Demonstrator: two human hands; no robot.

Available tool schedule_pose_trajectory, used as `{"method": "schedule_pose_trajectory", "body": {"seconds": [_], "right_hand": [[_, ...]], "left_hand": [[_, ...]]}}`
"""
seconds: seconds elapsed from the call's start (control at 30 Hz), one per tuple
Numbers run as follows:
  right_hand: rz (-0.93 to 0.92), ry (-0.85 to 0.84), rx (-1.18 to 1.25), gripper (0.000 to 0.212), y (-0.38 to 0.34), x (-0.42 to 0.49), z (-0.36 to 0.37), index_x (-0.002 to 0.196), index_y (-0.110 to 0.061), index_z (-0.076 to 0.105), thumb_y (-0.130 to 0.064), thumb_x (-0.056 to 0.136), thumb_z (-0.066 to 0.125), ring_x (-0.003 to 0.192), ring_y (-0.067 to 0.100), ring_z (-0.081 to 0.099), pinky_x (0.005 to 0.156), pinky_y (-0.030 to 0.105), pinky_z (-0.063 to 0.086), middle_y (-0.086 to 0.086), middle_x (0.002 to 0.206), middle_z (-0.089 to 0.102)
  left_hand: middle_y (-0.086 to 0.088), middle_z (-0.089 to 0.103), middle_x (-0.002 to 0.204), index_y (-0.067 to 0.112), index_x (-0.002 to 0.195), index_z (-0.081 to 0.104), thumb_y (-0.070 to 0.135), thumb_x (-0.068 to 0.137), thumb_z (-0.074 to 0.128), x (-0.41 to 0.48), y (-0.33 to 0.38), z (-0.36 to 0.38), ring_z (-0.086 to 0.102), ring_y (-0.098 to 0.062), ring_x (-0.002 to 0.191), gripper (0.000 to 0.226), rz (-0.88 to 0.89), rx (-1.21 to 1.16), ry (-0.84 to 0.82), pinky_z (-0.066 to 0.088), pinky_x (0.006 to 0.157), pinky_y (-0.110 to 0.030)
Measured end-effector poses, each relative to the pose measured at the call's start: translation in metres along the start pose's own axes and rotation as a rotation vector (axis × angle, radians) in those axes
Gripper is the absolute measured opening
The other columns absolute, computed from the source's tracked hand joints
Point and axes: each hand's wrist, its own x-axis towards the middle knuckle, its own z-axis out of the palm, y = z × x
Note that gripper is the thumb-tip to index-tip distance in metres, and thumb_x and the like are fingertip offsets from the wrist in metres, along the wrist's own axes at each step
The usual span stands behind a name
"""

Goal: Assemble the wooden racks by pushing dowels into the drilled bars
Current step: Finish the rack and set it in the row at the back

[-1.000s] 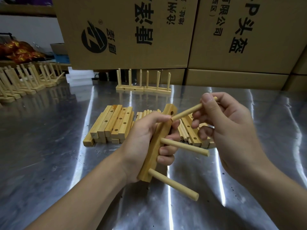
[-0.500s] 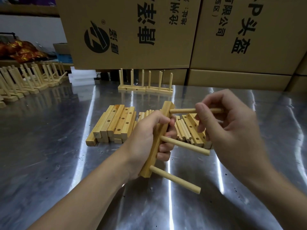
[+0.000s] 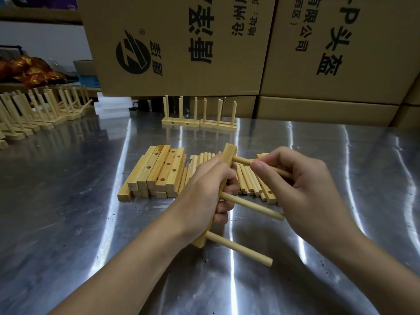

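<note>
my left hand (image 3: pixel 204 189) grips the bar (image 3: pixel 229 152) above the counter (image 3: pixel 68 212); my right hand (image 3: pixel 306 189) pinches the top dowel (image 3: pixel 242 160), now parallel to the two lower dowels (image 3: pixel 252 206), no longer tilted up.

One wide-angle view from my head, facing forward and down across the table (image 3: pixel 68 212); left hand (image 3: pixel 204 192) and right hand (image 3: pixel 304 189) near, boxes (image 3: pixel 181 42) beyond.

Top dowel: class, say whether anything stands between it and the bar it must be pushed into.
Nothing visible does. The top dowel, pinched by the right hand, meets the bar near its upper end. The left hand grips the bar lower down, below that joint.
</note>
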Motion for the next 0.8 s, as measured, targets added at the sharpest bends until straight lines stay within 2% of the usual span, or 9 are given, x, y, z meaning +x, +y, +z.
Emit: {"method": "schedule_pose_trajectory", "body": {"seconds": [0.1, 0.17, 0.33, 0.43, 0.5, 0.57, 0.67, 0.7, 0.8], "right_hand": [[0.021, 0.005, 0.014, 0.028, 0.001, 0.001, 0.0, 0.083, -0.023, 0.072, -0.046, 0.098, 0.065, 0.052, 0.007, 0.039, 0.049, 0.029, 0.032, -0.003, 0.056, 0.052], [0.025, -0.003, 0.024, 0.029, 0.002, 0.001, 0.0, 0.081, -0.021, 0.073, -0.042, 0.1, 0.066, 0.05, 0.005, 0.036, 0.049, 0.022, 0.03, -0.009, 0.053, 0.047], [0.074, -0.025, 0.117, 0.027, 0.004, 0.003, 0.0, 0.081, -0.018, 0.076, -0.037, 0.099, 0.068, 0.049, 0.004, 0.036, 0.049, 0.015, 0.029, -0.012, 0.052, 0.045], [0.095, -0.04, 0.1, 0.028, 0.004, 0.005, -0.002, 0.081, -0.021, 0.078, -0.044, 0.094, 0.07, 0.051, 0.003, 0.043, 0.051, 0.017, 0.034, -0.008, 0.054, 0.053], [0.101, -0.019, 0.0, 0.025, 0.005, 0.008, -0.006, 0.083, -0.03, 0.082, -0.053, 0.088, 0.072, 0.059, 0.005, 0.054, 0.056, 0.017, 0.039, -0.007, 0.07, 0.065], [0.133, 0.037, -0.113, 0.018, 0.011, 0.012, -0.015, 0.084, -0.04, 0.084, -0.057, 0.082, 0.076, 0.072, 0.007, 0.06, 0.059, 0.013, 0.039, -0.012, 0.083, 0.066], [0.175, 0.121, -0.273, 0.011, 0.025, 0.014, -0.027, 0.096, -0.042, 0.083, -0.045, 0.085, 0.083, 0.078, 0.006, 0.063, 0.061, 0.013, 0.041, -0.016, 0.08, 0.067], [0.188, 0.143, -0.313, 0.011, 0.031, 0.013, -0.027, 0.098, -0.04, 0.081, -0.041, 0.087, 0.084, 0.077, 0.006, 0.064, 0.061, 0.015, 0.043, -0.017, 0.078, 0.067], [0.239, 0.173, -0.381, 0.013, 0.045, 0.01, -0.013, 0.092, -0.034, 0.068, -0.037, 0.092, 0.08, 0.072, 0.008, 0.064, 0.064, 0.033, 0.053, -0.013, 0.072, 0.067]], "left_hand": [[-0.001, 0.035, 0.071, 0.018, 0.09, 0.045, 0.03, 0.088, 0.047, 0.0, -0.001, 0.0, 0.03, -0.014, 0.057, 0.013, 0.027, 0.083, 0.018, 0.023, 0.048, -0.03], [-0.002, 0.034, 0.073, 0.018, 0.09, 0.044, 0.031, 0.089, 0.047, 0.0, -0.001, 0.0, 0.029, -0.014, 0.057, 0.013, 0.031, 0.109, 0.025, 0.022, 0.048, -0.03], [-0.002, 0.033, 0.073, 0.019, 0.09, 0.044, 0.031, 0.088, 0.048, 0.001, -0.004, 0.001, 0.026, -0.014, 0.057, 0.013, 0.016, 0.071, 0.046, 0.017, 0.049, -0.033], [-0.001, 0.034, 0.072, 0.018, 0.091, 0.045, 0.032, 0.087, 0.049, 0.001, -0.006, 0.005, 0.026, -0.014, 0.057, 0.014, -0.003, 0.037, 0.071, 0.018, 0.048, -0.03], [-0.001, 0.034, 0.072, 0.018, 0.091, 0.045, 0.031, 0.089, 0.05, 0.002, -0.006, 0.006, 0.027, -0.014, 0.057, 0.015, 0.003, 0.035, 0.102, 0.02, 0.047, -0.028], [0.0, 0.037, 0.071, 0.017, 0.089, 0.045, 0.028, 0.099, 0.05, 0.002, -0.004, 0.005, 0.029, -0.014, 0.057, 0.016, 0.022, 0.036, 0.158, 0.02, 0.049, -0.03], [0.002, 0.042, 0.069, 0.016, 0.091, 0.044, 0.02, 0.107, 0.043, 0.002, -0.001, -0.002, 0.033, -0.013, 0.056, 0.016, 0.014, -0.033, 0.262, 0.023, 0.049, -0.03], [0.003, 0.042, 0.069, 0.016, 0.091, 0.044, 0.021, 0.107, 0.043, 0.002, 0.0, -0.004, 0.034, -0.012, 0.055, 0.016, 0.004, -0.074, 0.288, 0.025, 0.048, -0.028], [0.001, 0.041, 0.068, 0.017, 0.084, 0.045, 0.024, 0.105, 0.044, 0.003, 0.001, -0.006, 0.035, -0.011, 0.054, 0.022, -0.022, -0.199, 0.33, 0.028, 0.045, -0.025]]}}
